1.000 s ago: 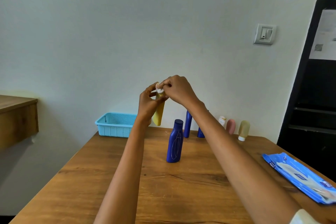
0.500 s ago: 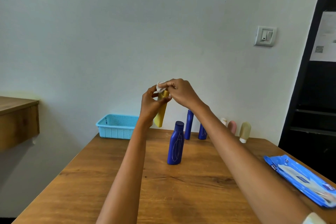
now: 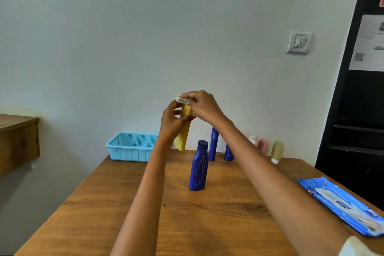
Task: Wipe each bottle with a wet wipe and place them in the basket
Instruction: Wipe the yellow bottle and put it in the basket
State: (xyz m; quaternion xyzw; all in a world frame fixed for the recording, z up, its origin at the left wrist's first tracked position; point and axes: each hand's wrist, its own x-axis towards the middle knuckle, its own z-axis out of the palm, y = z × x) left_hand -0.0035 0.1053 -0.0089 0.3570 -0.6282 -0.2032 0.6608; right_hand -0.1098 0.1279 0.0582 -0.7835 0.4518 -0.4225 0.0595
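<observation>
Nearest, at the right edge of the wooden table (image 3: 145,224): a blue pack of wet wipes (image 3: 340,203), lying flat. Two bare forearms reaching forward over the tabletop, a bit of pale sleeve (image 3: 357,247) at the lower right corner.

Further in, near the middle of the table: a dark blue bottle (image 3: 199,167), upright, with its cap on, apart from both arms.

Above it, held in the air and clear of the table: a yellow bottle (image 3: 184,133), tilted, the lower end pointing down and to the left. Left hand (image 3: 172,122) wrapped around the upper part of this bottle, fingers curled on its side. Right hand (image 3: 204,106) just above, fingers bent and pinching a small white wet wipe (image 3: 182,99) against the top end of the yellow bottle. Top of the bottle mostly covered by wipe and fingers, so hard to tell if a cap is there.

Behind, toward the back edge: a tall blue bottle (image 3: 214,144) and a shorter blue bottle (image 3: 228,153), the shorter one partly hidden by the right forearm. To the right of them, near the wall, a small white bottle (image 3: 253,139), a pink bottle (image 3: 262,146) and a beige bottle (image 3: 277,150) standing on its white cap.

At the far left corner of the table: a light blue basket (image 3: 131,148), nothing visible inside from this angle.

On the wall beyond: a light switch (image 3: 298,42).
</observation>
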